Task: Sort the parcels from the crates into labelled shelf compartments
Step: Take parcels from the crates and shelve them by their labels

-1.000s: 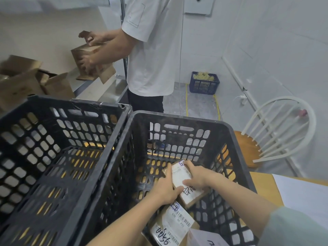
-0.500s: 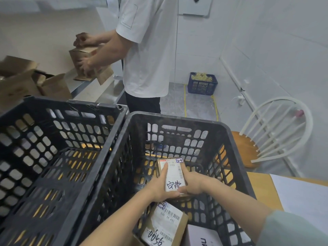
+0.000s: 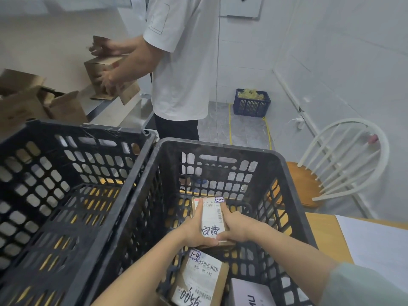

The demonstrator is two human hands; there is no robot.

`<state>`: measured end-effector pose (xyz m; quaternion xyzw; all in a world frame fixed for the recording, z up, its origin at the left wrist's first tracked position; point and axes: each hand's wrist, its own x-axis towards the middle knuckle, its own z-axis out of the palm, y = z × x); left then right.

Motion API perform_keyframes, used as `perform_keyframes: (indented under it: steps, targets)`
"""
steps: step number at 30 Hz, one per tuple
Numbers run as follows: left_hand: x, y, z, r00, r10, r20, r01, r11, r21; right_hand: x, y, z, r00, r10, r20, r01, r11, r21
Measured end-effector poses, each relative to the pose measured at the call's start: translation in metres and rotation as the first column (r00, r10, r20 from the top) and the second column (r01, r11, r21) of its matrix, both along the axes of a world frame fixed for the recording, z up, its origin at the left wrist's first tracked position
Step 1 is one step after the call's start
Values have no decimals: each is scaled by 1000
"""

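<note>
Inside the right black crate [image 3: 293, 195] I hold a small brown parcel [image 3: 211, 219] with a white label marked 2-4. My left hand [image 3: 195, 230] grips its left side and my right hand [image 3: 237, 228] grips its right side. Below it in the same crate lies a second parcel [image 3: 199, 281] labelled 1-4, and a white box [image 3: 251, 293] sits beside that one. The left black crate [image 3: 72, 138] shows no parcels inside.
A person in a white shirt [image 3: 185, 62] stands just beyond the crates handling a cardboard box [image 3: 106, 76] at a metal counter with more open boxes [image 3: 26, 102]. A white chair [image 3: 344, 164] is at right, a blue basket [image 3: 251, 102] on the floor, white paper [image 3: 375, 246] on the table.
I have turned the 2-4 parcel label-up and raised it slightly within the right crate. The person behind keeps working on the cardboard box.
</note>
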<state>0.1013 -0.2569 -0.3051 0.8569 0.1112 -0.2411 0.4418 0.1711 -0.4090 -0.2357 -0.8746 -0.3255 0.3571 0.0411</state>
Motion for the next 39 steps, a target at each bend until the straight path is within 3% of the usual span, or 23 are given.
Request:
perform_keyframes:
  steps: [7,16,21,26,39]
  targets:
    - [0,2,-5,999,43,15,-43,999,-34,-2,1,2,1000,3,14,-3,1000,7]
    - [-7,2,41,990,111,85,-126,972,198,0,2,25,998,-3,68,-2,997,72]
    - [-10,5,80,979,67,195,-117,959,257,16,-5,73,960,-29,277,-11,990,143]
    - [-19,13,122,926,40,376,-139,961,240,28,-13,121,866,-49,498,-19,991,130]
    - [-59,21,245,734,48,677,-276,933,232,-12,-10,215,790,-182,585,0,955,296]
